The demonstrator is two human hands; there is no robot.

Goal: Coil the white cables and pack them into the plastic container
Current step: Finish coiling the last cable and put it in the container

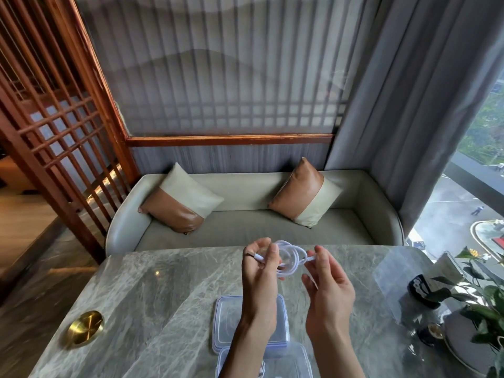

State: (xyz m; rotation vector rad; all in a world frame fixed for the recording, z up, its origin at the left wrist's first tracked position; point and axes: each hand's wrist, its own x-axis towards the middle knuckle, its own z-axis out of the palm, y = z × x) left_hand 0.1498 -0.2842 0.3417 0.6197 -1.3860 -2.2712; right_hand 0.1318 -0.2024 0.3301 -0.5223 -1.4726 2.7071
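The left hand [259, 279] is held just above centre of the frame with its fingers curled, and one end of the white cable [293, 252] is pinched between its thumb and fingertips. The right hand [330, 290] is raised just beside it, to the right; the other part of the cable is pinched between its thumb and forefinger, while the remaining fingers are loosely spread. The cable is gathered into a few small loops that are suspended between the two hands, above the far part of the grey-green marble surface [163, 296]. Below the wrists, a flat clear plastic piece with a bluish rim [226, 315] is laid on the surface, and the clear plastic container [294, 361] is seen at the bottom edge, touching it; something white can be made out inside, partly hidden by the left forearm. A round brass disc [86, 327] is set into the surface at lower left. A leafy plant [488, 301] is placed at the right edge. Beyond the surface a pale sofa [245, 227] is seen, with a tan-and-cream cushion [181, 199] and a second cushion [305, 193] propped on it. A wooden lattice screen [54, 118] fills the upper left, and a grey curtain [409, 105] is hung at upper right.
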